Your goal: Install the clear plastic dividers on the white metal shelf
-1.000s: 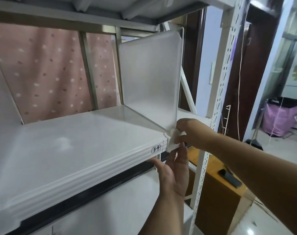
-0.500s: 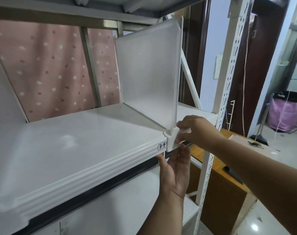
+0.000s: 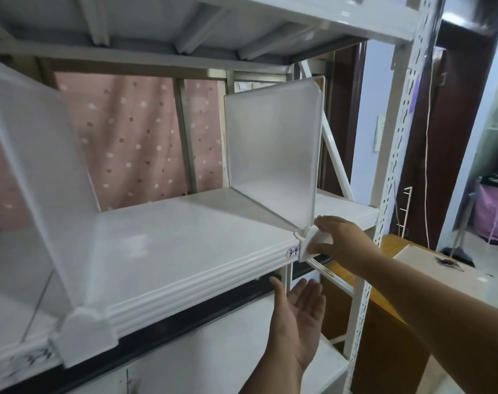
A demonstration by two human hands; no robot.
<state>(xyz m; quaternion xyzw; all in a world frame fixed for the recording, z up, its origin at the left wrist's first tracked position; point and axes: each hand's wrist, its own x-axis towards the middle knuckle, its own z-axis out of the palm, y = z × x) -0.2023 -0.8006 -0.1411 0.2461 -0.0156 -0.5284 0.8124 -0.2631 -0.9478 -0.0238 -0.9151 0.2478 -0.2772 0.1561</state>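
A clear plastic divider (image 3: 273, 155) stands upright near the right end of the white metal shelf (image 3: 168, 251). Its white front clip (image 3: 308, 243) hooks over the shelf's front lip beside a "3-4" label. My right hand (image 3: 341, 240) pinches that clip from the right side. My left hand (image 3: 299, 314) hovers open, palm up, below the shelf edge, holding nothing. A second clear divider (image 3: 40, 172) stands at the left, its clip (image 3: 83, 334) seated on the front lip.
A perforated white upright post (image 3: 384, 194) frames the shelf's right side, with a diagonal brace behind the divider. Another shelf sits overhead and one below. A wooden cabinet (image 3: 384, 322) stands beyond the post. Pink dotted curtain hangs behind.
My left hand has dropped away from the clip and opened below the shelf edge. The view has pulled back and left, bringing the second divider into sight. My right hand stays on the clip.
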